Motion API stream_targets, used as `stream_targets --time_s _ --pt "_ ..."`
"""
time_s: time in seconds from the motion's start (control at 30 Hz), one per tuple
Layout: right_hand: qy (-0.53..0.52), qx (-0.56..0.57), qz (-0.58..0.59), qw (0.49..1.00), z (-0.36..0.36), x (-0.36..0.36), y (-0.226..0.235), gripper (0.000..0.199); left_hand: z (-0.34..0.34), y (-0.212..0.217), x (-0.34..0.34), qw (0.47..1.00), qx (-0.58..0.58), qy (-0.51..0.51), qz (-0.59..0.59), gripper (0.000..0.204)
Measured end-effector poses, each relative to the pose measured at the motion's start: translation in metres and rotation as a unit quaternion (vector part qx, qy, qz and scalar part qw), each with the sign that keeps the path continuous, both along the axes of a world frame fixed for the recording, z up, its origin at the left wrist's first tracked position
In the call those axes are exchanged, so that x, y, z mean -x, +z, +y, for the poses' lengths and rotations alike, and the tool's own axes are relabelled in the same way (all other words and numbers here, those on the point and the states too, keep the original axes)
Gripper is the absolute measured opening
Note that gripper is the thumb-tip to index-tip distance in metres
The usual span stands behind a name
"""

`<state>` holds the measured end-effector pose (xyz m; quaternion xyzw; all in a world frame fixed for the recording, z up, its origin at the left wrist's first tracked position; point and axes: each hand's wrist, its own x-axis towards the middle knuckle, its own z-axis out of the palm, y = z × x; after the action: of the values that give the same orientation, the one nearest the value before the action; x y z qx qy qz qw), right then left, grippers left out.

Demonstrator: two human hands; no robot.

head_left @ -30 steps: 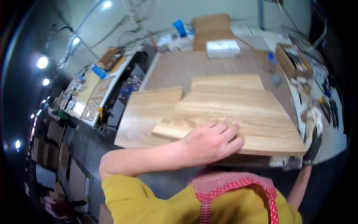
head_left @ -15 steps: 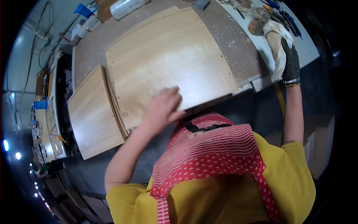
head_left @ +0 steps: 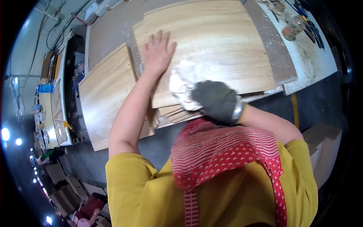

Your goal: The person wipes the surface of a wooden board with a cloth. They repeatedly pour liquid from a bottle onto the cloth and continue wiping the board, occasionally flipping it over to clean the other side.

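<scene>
Now, step: the top wooden panel (head_left: 211, 45) on the bench (head_left: 109, 34) is judged as being wiped
Left hand (head_left: 158, 53): laid flat, grip released
Right hand (head_left: 216, 101): gloved, grip clenched on white cloth (head_left: 185, 81)
Next: steady pressure is likely called for

A large rectangular panel of pale oak-grained wood (head_left: 211, 49) lies flat on top of a stack of similar boards on the bench, its near edge overhanging the bench's near side. A crumpled white cloth (head_left: 186, 85) rests on the panel's near left part, bunched and partly covered from the right. A second pale wood-grained panel (head_left: 104, 98) lies flat just to the left, angled slightly, its right edge close beside the stack.
</scene>
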<state>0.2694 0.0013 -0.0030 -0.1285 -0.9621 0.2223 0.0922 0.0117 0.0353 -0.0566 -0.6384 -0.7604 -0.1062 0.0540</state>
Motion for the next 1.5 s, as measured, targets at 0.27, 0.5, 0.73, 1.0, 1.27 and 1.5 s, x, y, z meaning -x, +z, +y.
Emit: stream_targets --time_s 0.27,0.5,0.73,1.0,1.27,1.5 --pt "-0.339 -0.056 0.072 0.936 0.086 -0.112 -0.041 0.033 -0.024 0.003 0.06 0.989 -0.021 -0.137 -0.046 0.051" --pt "0.124 -0.024 -0.031 0.992 -0.025 0.102 0.002 0.026 -0.014 -0.01 0.056 0.989 -0.033 -0.128 -0.068 0.051" --pt "0.037 -0.053 -0.083 0.994 -0.024 0.067 0.009 0.025 -0.02 -0.022 0.06 0.991 -0.056 -0.099 -0.071 0.052" --pt "0.016 -0.066 -0.004 0.998 -0.018 0.021 -0.002 0.022 -0.032 -0.017 0.058 0.99 -0.048 -0.111 -0.068 0.055" --pt "-0.197 -0.226 0.067 0.952 -0.024 -0.04 -0.014 0.033 -0.003 0.018 0.022 0.983 -0.024 -0.18 -0.029 0.053" --pt "-0.188 -0.084 0.022 0.978 -0.04 -0.014 -0.013 0.036 0.009 -0.002 0.002 0.984 -0.017 -0.174 -0.023 0.055"
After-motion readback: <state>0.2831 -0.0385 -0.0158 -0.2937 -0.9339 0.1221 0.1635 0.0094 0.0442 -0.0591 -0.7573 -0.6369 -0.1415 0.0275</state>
